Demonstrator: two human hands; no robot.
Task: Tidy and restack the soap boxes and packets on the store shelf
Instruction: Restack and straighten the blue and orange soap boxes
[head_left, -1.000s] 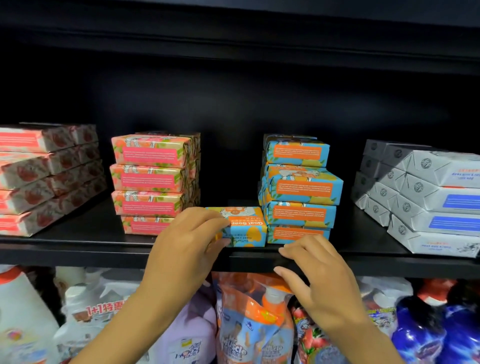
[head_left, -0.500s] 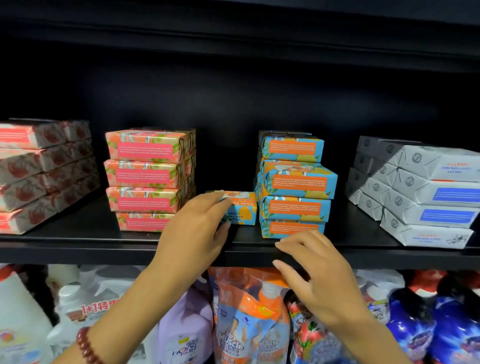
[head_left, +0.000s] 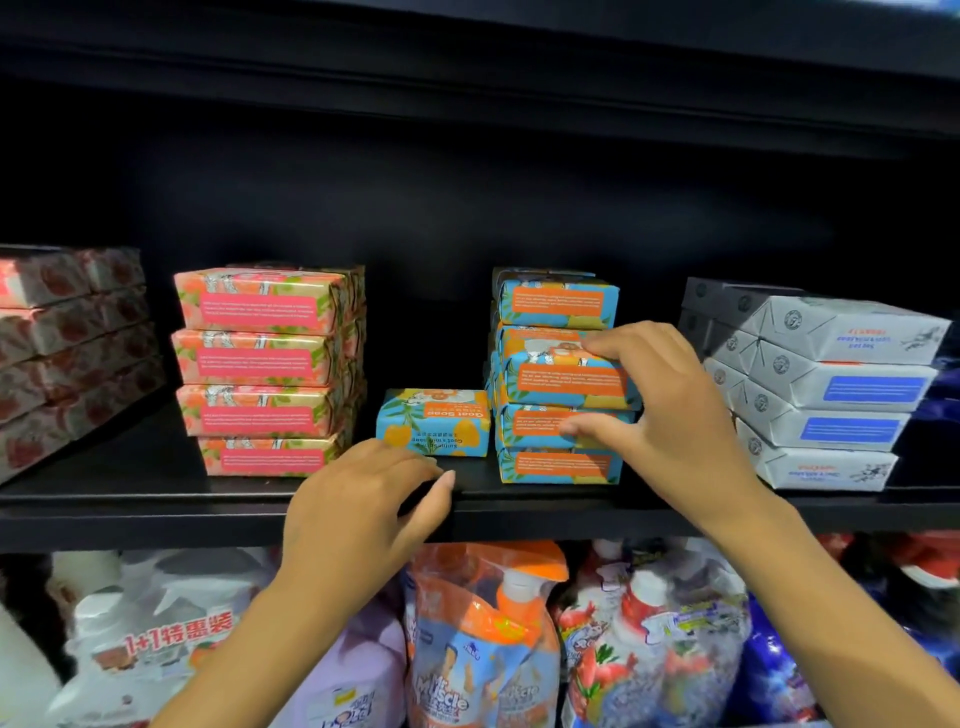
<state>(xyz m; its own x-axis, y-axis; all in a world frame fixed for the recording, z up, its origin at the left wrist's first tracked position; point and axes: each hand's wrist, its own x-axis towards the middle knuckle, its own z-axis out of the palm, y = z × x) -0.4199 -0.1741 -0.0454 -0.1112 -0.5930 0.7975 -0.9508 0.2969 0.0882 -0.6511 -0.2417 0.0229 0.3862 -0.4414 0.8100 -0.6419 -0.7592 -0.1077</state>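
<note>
A stack of blue and orange soap boxes (head_left: 558, 304) stands mid-shelf, its layers skewed. My right hand (head_left: 665, 410) grips the second box from the top (head_left: 563, 382), which juts forward, with fingers over its top and the thumb beneath. A single blue soap box (head_left: 434, 422) lies flat on the shelf just left of the stack, label upside down. My left hand (head_left: 363, 499) hovers in front of it at the shelf's edge, fingers relaxed, holding nothing.
A neat stack of pink soap boxes (head_left: 260, 364) stands to the left, with red-patterned packets (head_left: 67, 343) beyond it. White soap boxes (head_left: 831, 384) are stacked on the right. The black shelf (head_left: 130, 499) has a lip at the front. Refill pouches and bottles (head_left: 483, 649) fill the shelf below.
My left hand let go of the single blue box and drew back to the shelf edge. My right hand rose from the edge and took hold of a box in the blue stack.
</note>
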